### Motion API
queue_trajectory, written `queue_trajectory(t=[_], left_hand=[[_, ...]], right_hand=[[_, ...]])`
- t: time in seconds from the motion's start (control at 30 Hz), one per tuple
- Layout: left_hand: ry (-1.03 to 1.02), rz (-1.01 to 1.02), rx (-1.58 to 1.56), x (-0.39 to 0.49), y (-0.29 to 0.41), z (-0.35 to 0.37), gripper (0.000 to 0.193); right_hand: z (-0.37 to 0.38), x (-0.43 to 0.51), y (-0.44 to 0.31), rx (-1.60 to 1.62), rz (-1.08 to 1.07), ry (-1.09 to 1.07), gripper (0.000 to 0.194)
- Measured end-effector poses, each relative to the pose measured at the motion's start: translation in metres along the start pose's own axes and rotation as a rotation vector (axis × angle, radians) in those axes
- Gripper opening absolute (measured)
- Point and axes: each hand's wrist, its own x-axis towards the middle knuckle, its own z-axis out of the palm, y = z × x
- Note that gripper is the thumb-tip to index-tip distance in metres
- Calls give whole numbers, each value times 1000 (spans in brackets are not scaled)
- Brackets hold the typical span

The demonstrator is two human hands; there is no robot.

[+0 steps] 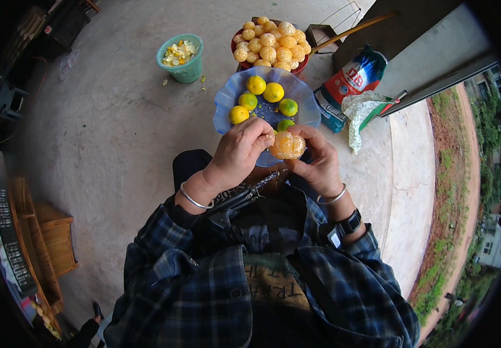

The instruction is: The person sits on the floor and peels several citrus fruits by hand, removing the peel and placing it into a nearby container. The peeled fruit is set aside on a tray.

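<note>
A peeled citrus fruit [287, 145] is held between the thumb and fingers of my right hand [317, 158], over the near edge of a blue scalloped plastic bowl [224, 102]. Close at its left side is my left hand [241, 150], its thumb and forefinger pinched together; whether a bit of pith is between them I cannot tell. Several unpeeled yellow and green citrus fruits [273, 92] lie in the bowl with small scraps. Beyond it, many peeled citrus fruits [267, 40] are heaped in a red basin [303, 66].
A green plastic bucket [188, 71] with peels [180, 53] stands left of the bowl, scraps beside it. At right are a red and blue plastic bag [352, 82], a crumpled wrapper [357, 114], a dustpan [322, 37] and a wooden handle [354, 31]. A person's foot [98, 310] shows lower left.
</note>
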Motion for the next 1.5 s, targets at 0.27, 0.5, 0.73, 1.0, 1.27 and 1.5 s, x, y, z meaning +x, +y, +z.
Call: queue_trajectory(t=[0.27,0.5,0.73,1.0,1.27,1.5], left_hand=[[2,-203,-5,2,5,-6,7],[9,47,-1,1,2,-2,21],[7,107,190,1,4,-2,16],[-51,128,264,-2,-1,1,14],[-110,26,46,-8,-1,4,16],[-19,-214,-62,-4,-6,-1,8]], right_hand=[[-2,-1,2,59,45,11,51],[-1,-2,-2,69,68,14,51],[2,1,-4,-112,-52,50,47],[1,1,-1,-177,-76,36,48],[2,-1,13,12,87,98,48],[-4,-4,16,49,127,98,52]])
